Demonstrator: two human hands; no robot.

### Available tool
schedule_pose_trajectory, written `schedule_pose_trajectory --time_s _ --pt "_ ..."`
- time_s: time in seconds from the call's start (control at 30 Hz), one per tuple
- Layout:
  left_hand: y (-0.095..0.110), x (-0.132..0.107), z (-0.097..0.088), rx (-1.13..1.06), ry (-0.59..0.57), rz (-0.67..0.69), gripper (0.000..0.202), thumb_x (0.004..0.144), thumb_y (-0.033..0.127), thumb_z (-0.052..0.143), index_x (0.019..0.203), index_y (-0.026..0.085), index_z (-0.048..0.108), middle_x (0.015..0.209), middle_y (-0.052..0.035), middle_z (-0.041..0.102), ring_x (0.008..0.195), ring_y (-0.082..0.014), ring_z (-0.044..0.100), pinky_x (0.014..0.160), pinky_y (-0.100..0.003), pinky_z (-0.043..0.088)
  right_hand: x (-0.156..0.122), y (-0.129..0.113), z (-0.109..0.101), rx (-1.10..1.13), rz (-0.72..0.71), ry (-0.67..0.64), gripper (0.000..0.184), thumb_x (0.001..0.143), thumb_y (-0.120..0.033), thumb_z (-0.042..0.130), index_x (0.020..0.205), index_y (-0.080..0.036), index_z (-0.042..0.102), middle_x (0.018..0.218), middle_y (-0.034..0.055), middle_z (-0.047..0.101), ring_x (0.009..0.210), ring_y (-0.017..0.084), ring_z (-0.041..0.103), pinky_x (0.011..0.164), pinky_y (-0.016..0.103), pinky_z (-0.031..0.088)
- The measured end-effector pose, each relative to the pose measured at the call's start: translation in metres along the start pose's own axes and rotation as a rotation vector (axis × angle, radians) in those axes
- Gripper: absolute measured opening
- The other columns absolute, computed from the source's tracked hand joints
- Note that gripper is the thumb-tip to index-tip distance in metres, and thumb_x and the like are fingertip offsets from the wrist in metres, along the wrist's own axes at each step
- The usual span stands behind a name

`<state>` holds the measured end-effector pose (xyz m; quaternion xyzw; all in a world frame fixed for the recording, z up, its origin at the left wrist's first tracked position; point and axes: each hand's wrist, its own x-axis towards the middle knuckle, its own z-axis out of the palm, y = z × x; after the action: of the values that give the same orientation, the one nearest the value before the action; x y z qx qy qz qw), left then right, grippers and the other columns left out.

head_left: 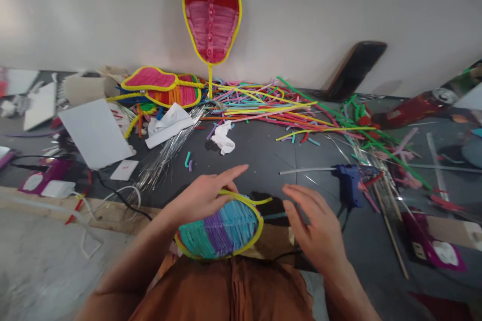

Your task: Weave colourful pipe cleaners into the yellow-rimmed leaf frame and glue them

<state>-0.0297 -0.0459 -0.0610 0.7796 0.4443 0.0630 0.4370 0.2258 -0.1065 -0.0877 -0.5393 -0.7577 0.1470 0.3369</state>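
Observation:
An oval panel of pipe cleaners (219, 230), wrapped in green, purple and blue bands with a yellow rim, is close against the front of my body. My left hand (203, 195) grips its upper left edge, with the index finger stretched out above it. A yellow pipe cleaner (259, 201) runs along the top edge, and its loose end sticks out to the right. My right hand (314, 220) is apart from the panel, to the right of that loose end. Its fingers are slightly curved and spread from the thumb, with nothing visible in them.
Behind lies a heap of coloured pipe cleaners (259, 103). A pink and red panel on a stem (213, 25) stands against the wall. To the right are a blue glue gun (347, 185), a leaning phone (356, 70) and a red can (417, 108). White cards (96, 133) and cables lie left.

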Motion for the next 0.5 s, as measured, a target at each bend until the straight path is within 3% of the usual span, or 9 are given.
schedule_pose_trajectory --time_s 0.13,0.27,0.4,0.5 --pt "-0.02 -0.004 -0.014 -0.221 0.129 -0.145 0.066 0.084 0.026 0.055 0.145 0.024 0.029 0.095 0.0007 0.071 0.087 -0.0146 0.066 0.082 -0.025 0.049 -0.003 0.019 -0.015 -0.115 0.07 0.097 0.02 0.091 -0.024 0.052 0.107 -0.02 0.063 0.105 0.0091 0.068 0.098 0.02 0.063 0.088 0.037 0.051" --pt "-0.035 -0.005 -0.021 -0.371 0.177 -0.153 0.072 0.081 0.027 0.06 0.146 0.019 0.028 0.094 -0.003 0.069 0.085 -0.015 0.064 0.077 -0.025 0.049 -0.008 0.034 -0.02 -0.197 0.127 0.122 0.022 0.092 -0.03 0.051 0.105 -0.021 0.065 0.106 0.0093 0.067 0.098 0.022 0.063 0.089 0.039 0.049" --pt "-0.032 0.0 -0.02 -0.376 0.197 -0.178 0.072 0.08 0.027 0.06 0.145 0.017 0.03 0.094 -0.0039 0.068 0.082 -0.0146 0.063 0.073 -0.024 0.049 -0.011 0.056 -0.027 -0.37 0.184 0.129 0.032 0.092 -0.038 0.045 0.106 -0.018 0.065 0.105 0.0141 0.067 0.099 0.028 0.06 0.091 0.048 0.045" --pt "-0.021 0.002 -0.016 -0.314 0.16 -0.155 0.068 0.082 0.028 0.057 0.144 0.019 0.031 0.094 -0.0032 0.069 0.084 -0.0153 0.064 0.077 -0.026 0.049 -0.018 0.075 -0.032 -0.514 0.31 0.122 0.047 0.091 -0.048 0.039 0.111 -0.013 0.063 0.108 0.0199 0.063 0.104 0.035 0.056 0.092 0.056 0.041"
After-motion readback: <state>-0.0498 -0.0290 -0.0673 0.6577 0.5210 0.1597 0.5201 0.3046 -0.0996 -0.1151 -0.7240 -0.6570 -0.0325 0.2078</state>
